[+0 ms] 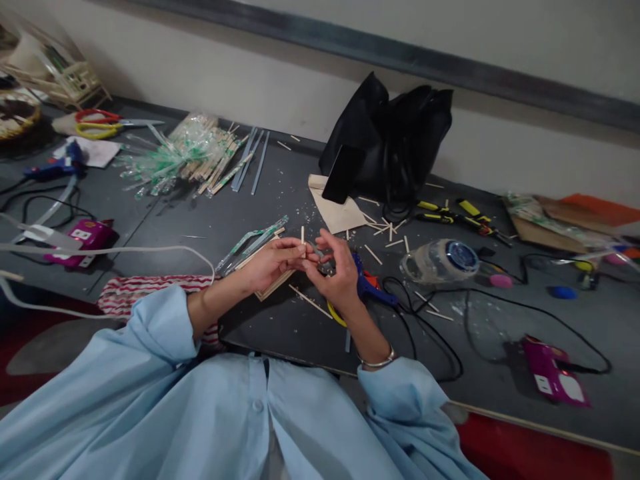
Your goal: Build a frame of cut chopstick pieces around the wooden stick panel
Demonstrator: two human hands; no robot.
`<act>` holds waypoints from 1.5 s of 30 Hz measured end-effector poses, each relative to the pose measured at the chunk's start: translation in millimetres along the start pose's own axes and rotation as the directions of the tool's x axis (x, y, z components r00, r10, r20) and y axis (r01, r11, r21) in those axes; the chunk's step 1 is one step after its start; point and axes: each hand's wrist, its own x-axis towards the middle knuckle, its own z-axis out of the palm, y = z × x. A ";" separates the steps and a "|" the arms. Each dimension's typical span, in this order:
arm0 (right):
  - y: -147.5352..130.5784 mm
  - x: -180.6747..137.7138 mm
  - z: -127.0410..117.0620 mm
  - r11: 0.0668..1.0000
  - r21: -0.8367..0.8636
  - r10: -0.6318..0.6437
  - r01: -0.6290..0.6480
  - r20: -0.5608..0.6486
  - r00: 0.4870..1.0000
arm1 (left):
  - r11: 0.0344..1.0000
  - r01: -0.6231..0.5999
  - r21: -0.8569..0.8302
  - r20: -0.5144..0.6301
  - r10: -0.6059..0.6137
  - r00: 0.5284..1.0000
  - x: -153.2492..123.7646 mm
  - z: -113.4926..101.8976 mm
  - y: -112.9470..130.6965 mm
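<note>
Between the fingertips of my left hand [270, 263] a short piece of wooden stick [303, 234] stands up. My right hand [335, 270] is close beside it, fingers curved and apart, its fingertips near the left ones. Whether they touch the stick is hard to see. Under my left hand lies a small frame of pale sticks [270, 289], partly hidden. Wrapped chopsticks [256, 239] in clear and green plastic lie just behind that hand. A blue glue gun [376, 288] rests beside my right wrist, and a yellow handle shows under it.
A black bag [387, 140] stands against the wall with a phone [343, 175] leaning on it. Cut stick pieces [393, 232] lie around a clear jar [440, 260]. Cables cross the right side near a purple box [555, 373]. Wrapped chopsticks [200, 153] and scissors [107, 124] lie left.
</note>
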 end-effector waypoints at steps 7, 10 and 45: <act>3.6 1.4 0.7 0.996 -0.068 -0.045 0.051 0.087 0.995 | 0.998 0.059 -0.017 -0.006 -0.059 0.998 1.5 -1.8 1.0; 2.2 1.9 0.9 0.995 -0.076 -0.058 0.065 0.088 0.994 | 0.997 0.074 -0.019 -0.007 -0.074 0.997 3.1 -3.0 0.8; -5.8 2.9 0.8 0.973 0.152 0.168 -0.176 0.066 0.984 | 0.888 -0.137 0.439 0.020 0.143 0.990 0.1 -1.4 -1.5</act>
